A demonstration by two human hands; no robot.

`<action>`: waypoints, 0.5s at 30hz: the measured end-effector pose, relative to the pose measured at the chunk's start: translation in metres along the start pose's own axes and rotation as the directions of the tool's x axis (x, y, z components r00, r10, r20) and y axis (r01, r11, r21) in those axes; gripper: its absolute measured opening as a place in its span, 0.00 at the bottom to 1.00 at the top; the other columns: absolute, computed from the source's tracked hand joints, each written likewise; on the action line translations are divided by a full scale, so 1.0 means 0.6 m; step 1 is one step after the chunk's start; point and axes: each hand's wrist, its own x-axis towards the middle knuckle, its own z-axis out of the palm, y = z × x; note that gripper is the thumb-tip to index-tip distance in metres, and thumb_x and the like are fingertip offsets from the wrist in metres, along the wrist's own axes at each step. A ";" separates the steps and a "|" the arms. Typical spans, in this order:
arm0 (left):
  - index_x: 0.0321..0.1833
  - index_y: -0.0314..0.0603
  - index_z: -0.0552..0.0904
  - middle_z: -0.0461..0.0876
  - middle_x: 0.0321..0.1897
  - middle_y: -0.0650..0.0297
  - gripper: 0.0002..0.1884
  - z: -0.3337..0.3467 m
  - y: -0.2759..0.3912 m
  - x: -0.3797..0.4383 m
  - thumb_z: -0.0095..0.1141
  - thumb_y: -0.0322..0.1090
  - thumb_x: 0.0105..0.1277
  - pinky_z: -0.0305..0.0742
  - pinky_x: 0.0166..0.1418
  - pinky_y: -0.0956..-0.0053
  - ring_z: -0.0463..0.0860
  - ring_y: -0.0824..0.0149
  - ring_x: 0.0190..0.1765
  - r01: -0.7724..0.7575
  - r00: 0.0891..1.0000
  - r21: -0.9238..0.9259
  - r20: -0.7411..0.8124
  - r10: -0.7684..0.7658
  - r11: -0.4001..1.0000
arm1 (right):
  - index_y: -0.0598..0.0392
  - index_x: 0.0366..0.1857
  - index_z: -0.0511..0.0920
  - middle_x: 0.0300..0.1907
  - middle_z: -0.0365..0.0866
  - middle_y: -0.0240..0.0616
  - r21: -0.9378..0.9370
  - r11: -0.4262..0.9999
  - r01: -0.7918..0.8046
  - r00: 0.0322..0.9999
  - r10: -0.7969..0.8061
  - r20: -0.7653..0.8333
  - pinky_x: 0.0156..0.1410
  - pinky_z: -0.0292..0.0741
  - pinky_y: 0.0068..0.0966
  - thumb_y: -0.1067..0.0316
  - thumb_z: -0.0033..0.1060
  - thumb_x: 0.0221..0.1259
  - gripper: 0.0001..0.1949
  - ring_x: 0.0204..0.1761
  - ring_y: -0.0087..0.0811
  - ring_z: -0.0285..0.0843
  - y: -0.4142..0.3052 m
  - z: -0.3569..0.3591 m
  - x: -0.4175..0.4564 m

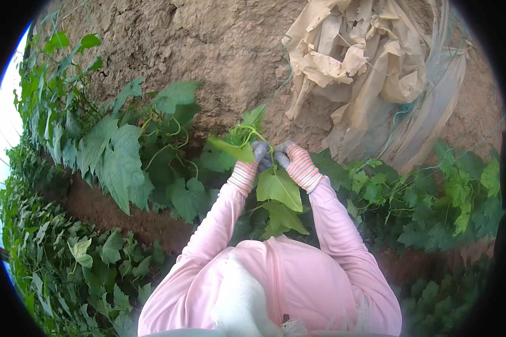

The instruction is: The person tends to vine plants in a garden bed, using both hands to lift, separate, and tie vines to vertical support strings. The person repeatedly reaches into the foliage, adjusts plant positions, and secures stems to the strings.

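Observation:
My left hand, in a grey-coated work glove with a striped cuff, is closed around the stem of a leafy climbing vine. From the other side, the gloved fingertips of my right hand pinch at the same stem. Above my hands the vine's tip curls over, with young leaves and tendrils. A broad bright green leaf hangs just below them, and another leaf beside my left hand looks blurred. Exactly where the fingertips meet the stem is partly hidden.
A rough earthen wall rises in front of me. Torn plastic sheeting hangs on it at the right, with thin green twine alongside. Dense vines grow on both sides, and a bare soil strip runs at the left.

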 end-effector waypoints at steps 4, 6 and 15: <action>0.43 0.45 0.79 0.77 0.29 0.69 0.14 -0.005 0.006 0.003 0.64 0.44 0.62 0.71 0.38 0.80 0.74 0.76 0.29 0.041 0.994 -0.079 0.100 -0.033 0.996 | 0.58 0.35 0.79 0.35 0.80 0.50 -0.051 0.998 0.046 0.999 -0.045 0.009 0.46 0.74 0.39 0.70 0.62 0.55 0.07 0.40 0.49 0.78 0.000 0.004 -0.002; 0.43 0.44 0.80 0.77 0.29 0.69 0.14 -0.012 0.008 0.002 0.65 0.43 0.62 0.71 0.38 0.80 0.74 0.75 0.30 0.035 0.987 -0.024 0.157 -0.031 0.999 | 0.58 0.35 0.79 0.35 0.80 0.50 -0.060 0.998 0.035 0.999 -0.034 0.020 0.46 0.74 0.39 0.70 0.61 0.55 0.07 0.40 0.49 0.78 -0.001 0.003 -0.007; 0.53 0.36 0.78 0.80 0.37 0.63 0.21 -0.005 -0.005 0.002 0.64 0.38 0.59 0.73 0.45 0.75 0.77 0.71 0.38 -0.118 0.983 0.069 0.149 0.107 0.991 | 0.59 0.36 0.78 0.32 0.80 0.48 -0.099 0.991 0.091 0.991 -0.099 -0.086 0.42 0.75 0.36 0.71 0.62 0.57 0.06 0.35 0.47 0.79 0.016 0.015 -0.030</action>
